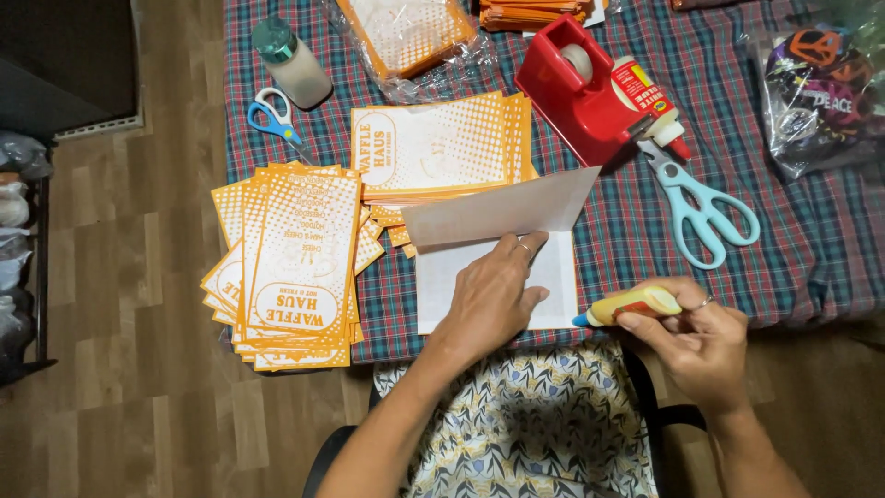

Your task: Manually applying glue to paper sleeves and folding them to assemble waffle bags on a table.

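My left hand [490, 297] lies flat on a white paper sheet [553, 272] at the table's near edge, pressing it down. The sheet's upper flap [502, 212] is folded up and tilts toward me. My right hand [701, 341] grips a small yellow glue bottle [636, 304] with a blue tip, and the tip touches the sheet's lower right corner. Two stacks of orange-and-white printed paper bags lie to the left: one [295, 263] overhanging the table edge, one [438, 148] behind the sheet.
On the plaid tablecloth [811, 240] are a red tape dispenser [576, 92], a second glue bottle [650, 101], light blue scissors [705, 207], small blue scissors [272, 115], a capped bottle [290, 60], wrapped bag packs [410, 37] and a plastic bag of dark items [820, 92]. Wooden floor lies left.
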